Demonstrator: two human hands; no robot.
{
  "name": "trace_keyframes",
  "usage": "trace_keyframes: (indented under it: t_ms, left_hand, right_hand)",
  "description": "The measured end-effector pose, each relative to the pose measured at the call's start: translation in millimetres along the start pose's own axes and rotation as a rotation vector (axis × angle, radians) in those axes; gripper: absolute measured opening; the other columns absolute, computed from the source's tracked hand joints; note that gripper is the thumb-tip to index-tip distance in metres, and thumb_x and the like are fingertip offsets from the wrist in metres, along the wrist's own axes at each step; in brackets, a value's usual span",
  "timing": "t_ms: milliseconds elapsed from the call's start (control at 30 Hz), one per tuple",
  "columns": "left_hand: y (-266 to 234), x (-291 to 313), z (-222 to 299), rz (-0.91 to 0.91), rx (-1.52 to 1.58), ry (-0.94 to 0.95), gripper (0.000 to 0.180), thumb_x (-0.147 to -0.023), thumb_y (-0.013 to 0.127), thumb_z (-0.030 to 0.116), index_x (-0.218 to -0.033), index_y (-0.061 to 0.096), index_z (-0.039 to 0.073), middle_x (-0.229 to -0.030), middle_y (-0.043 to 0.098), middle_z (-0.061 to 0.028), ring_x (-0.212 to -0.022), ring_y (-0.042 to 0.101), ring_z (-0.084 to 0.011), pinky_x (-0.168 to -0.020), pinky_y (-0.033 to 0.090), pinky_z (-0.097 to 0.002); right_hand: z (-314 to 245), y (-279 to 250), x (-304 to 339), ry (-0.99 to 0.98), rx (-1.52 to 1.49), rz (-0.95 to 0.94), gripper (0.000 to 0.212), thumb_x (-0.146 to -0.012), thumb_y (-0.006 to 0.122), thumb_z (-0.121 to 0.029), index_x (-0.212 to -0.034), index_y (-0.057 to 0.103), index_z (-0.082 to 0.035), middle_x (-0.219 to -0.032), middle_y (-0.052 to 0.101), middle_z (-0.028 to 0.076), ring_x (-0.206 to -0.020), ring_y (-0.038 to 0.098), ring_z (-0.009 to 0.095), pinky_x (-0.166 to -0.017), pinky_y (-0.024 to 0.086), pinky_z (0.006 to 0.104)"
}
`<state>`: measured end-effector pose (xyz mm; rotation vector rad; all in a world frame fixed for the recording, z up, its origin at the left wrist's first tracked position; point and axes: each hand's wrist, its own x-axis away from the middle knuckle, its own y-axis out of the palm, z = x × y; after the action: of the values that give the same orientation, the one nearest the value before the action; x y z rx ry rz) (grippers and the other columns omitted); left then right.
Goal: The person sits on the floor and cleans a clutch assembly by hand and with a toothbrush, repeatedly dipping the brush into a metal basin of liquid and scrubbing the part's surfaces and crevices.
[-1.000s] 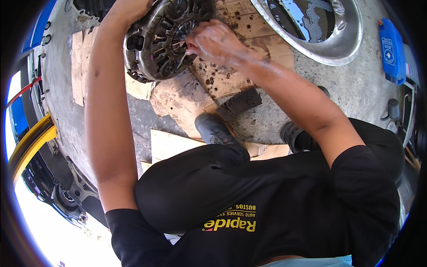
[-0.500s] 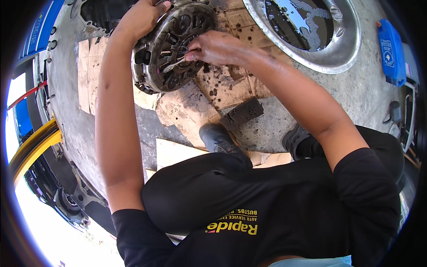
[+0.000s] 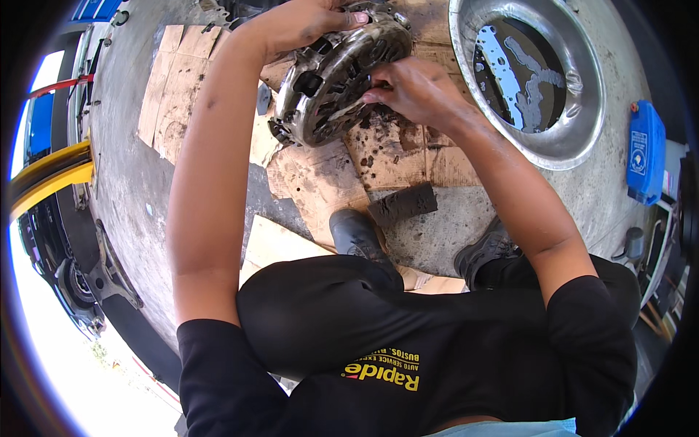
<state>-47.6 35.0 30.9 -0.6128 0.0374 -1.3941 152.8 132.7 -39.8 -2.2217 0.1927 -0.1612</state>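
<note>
A greasy metal clutch pressure plate is tilted up on its edge over stained cardboard, its finger side turned toward my right hand. My left hand is closed on its upper rim, thumb on the front of the metal. My right hand is closed in a pinch around a slim tool with a pale end, perhaps a small brush. The tool's end lies against the face of the plate, near its lower part. The fingertips of my right hand are partly hidden by the plate's edge.
A round metal basin of dark, oily liquid stands at the far right. Oil-spotted cardboard covers the concrete, with a dark block by my boots. A blue jug stands right; a yellow beam runs at left.
The view has shifted, so the whole scene sits lower and further right. The plate is turned more edge-on, and the tool stays in my right hand against its face.
</note>
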Motion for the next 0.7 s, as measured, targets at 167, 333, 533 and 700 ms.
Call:
trace_keyframes:
  t_ms: [167,333,533,700]
  left_hand:
    - [0,31,-18,0.156,0.108,-0.174,0.071,-0.097,0.059,0.054,-0.147,0.047,0.004,-0.136,0.06,-0.013,-0.118,0.062,-0.0208,-0.101,0.051,-0.0325]
    - [-5,30,-32,0.069,0.741,-0.182,0.071,-0.098,0.054,0.057,-0.143,0.052,0.002,-0.139,0.059,-0.0111,-0.121,0.06,-0.0164,-0.104,0.049,-0.0343]
    - [15,19,-18,0.051,0.271,-0.188,0.067,-0.098,0.057,0.053,-0.144,0.052,0.004,-0.141,0.057,-0.01,-0.126,0.056,-0.0165,-0.107,0.045,-0.0329]
    - [21,18,5,0.073,-0.071,-0.127,0.051,-0.102,0.056,0.034,-0.145,0.052,0.008,-0.135,0.062,-0.0121,-0.124,0.057,-0.0185,-0.109,0.041,-0.0316]
  right_hand:
    - [-2,-45,-6,0.04,0.033,0.041,0.042,-0.093,0.067,-0.045,-0.107,0.073,-0.006,-0.089,0.072,0.019,-0.087,0.071,0.031,-0.077,0.053,0.043]
    - [-16,-58,-17,0.102,-0.122,-0.182,0.04,-0.092,0.067,-0.045,-0.1,0.074,-0.006,-0.083,0.07,0.018,-0.083,0.069,0.034,-0.076,0.051,0.0455]
    - [-50,-79,-18,-0.012,0.121,-0.138,0.032,-0.092,0.068,-0.039,-0.094,0.073,-0.007,-0.08,0.069,0.016,-0.079,0.068,0.036,-0.073,0.052,0.0467]
    - [-55,-96,-16,-0.308,0.46,0.096,0.028,-0.09,0.069,-0.033,-0.082,0.069,-0.006,-0.076,0.069,0.014,-0.078,0.07,0.032,-0.07,0.055,0.0442]
